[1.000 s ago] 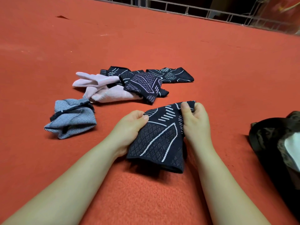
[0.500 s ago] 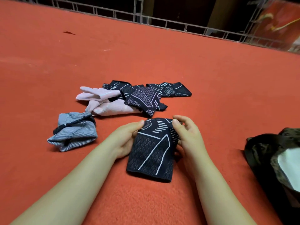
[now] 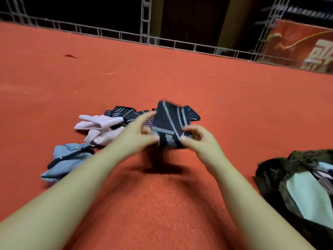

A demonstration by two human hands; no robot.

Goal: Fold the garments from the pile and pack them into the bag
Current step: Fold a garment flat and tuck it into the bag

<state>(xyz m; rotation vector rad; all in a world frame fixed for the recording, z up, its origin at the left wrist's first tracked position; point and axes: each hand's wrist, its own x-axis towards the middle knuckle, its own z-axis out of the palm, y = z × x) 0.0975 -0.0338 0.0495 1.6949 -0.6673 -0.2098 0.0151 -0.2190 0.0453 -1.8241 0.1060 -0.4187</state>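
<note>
A folded dark garment with white lines (image 3: 171, 123) is lifted above the red carpet, blurred by motion. My right hand (image 3: 200, 141) pinches its lower right corner. My left hand (image 3: 137, 136) holds its lower left edge with the fingers partly spread. Behind and to the left lies the pile: pale pink pieces (image 3: 100, 127), more dark patterned pieces (image 3: 122, 112) and a blue-grey striped garment (image 3: 66, 159). The dark open bag (image 3: 281, 170) sits at the right edge with a white folded item (image 3: 310, 195) inside.
Red carpet (image 3: 162, 204) covers the floor all around. A metal lattice rail (image 3: 126, 36) runs along its far edge, with a red banner (image 3: 302, 46) at the far right.
The dark garment lay flat on the carpet under both hands; now both hands have lifted it up and forward. The camera has tilted upward.
</note>
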